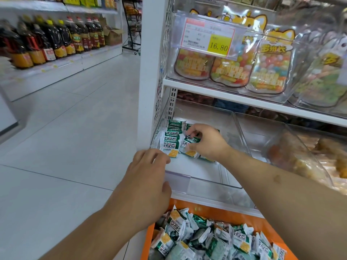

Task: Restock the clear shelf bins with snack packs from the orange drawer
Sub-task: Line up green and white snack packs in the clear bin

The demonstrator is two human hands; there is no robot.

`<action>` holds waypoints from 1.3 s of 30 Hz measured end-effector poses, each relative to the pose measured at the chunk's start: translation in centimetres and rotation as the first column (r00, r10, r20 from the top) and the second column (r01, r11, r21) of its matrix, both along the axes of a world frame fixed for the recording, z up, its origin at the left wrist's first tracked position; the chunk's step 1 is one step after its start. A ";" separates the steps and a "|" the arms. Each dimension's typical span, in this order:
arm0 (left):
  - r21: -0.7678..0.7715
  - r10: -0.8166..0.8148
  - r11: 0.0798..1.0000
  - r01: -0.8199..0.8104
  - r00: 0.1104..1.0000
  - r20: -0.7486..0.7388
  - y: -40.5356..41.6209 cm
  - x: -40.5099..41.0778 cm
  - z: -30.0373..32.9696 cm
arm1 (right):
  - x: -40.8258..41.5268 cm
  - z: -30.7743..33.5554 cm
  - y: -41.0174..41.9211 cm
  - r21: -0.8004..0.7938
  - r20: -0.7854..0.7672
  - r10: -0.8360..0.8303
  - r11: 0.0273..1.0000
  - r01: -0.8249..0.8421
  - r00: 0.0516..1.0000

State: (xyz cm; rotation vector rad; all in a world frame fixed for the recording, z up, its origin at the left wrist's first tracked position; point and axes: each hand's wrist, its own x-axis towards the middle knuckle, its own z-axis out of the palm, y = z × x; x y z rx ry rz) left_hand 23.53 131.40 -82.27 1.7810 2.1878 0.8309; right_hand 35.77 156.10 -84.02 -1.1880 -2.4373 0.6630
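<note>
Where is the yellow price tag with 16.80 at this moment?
In the head view the yellow price tag is at upper right, clipped on the front of the clear candy bin, one shelf above the bin where the right hand works.

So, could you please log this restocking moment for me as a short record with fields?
left hand: open, fingertips at the front left corner of the clear plastic shelf bin
right hand: inside the bin, pinching green-and-white snack packs
bin contents: two short rows of packs at the back left
orange drawer: open below, heaped with the same packs
neighbouring bin: golden snacks, blurred
</note>
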 end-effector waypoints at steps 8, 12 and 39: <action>0.012 -0.010 1.000 0.010 1.000 -0.010 -0.1 -0.1 -0.1 | -3.8 -1.7 -1.1 0.183 0.148 0.108 0.974 -0.135 0.983; 0.007 -0.008 1.000 0.008 1.000 -0.007 0.1 -0.1 -0.1 | -4.6 -2.1 -1.1 0.287 0.181 0.065 0.951 -0.116 0.981; -0.026 -0.120 0.993 0.119 0.992 -0.037 -0.6 2.8 0.1 | 6.3 3.9 -10.6 0.034 -0.279 0.058 0.998 -0.051 0.958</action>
